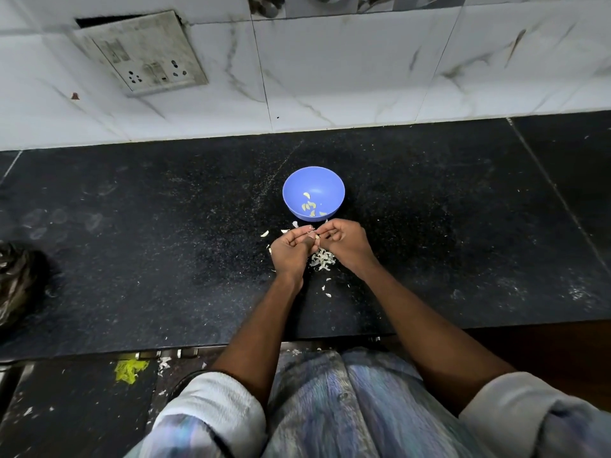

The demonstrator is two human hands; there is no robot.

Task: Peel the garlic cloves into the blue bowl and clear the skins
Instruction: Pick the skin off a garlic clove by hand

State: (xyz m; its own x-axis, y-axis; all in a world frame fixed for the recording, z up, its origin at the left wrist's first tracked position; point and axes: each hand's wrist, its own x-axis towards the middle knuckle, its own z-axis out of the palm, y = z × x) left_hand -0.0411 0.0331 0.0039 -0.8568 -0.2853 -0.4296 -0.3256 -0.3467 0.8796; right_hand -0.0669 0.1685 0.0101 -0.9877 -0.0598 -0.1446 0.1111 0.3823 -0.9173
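The worktop (132,259) is dark speckled stone, polished and a little dusty. The blue bowl (325,180) looks like smooth matt plastic. The garlic skins (321,261) are thin, dry and papery. The wall tiles (330,67) are glossy with marble veins.

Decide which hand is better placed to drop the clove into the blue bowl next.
Probably the right hand: its fingertips pinch the garlic clove and lie nearer the blue bowl than the left hand.

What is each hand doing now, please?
Left hand: fingers curled, pinching a garlic clove at the tips.
Right hand: fingers curled, pinching the same clove from the other side.
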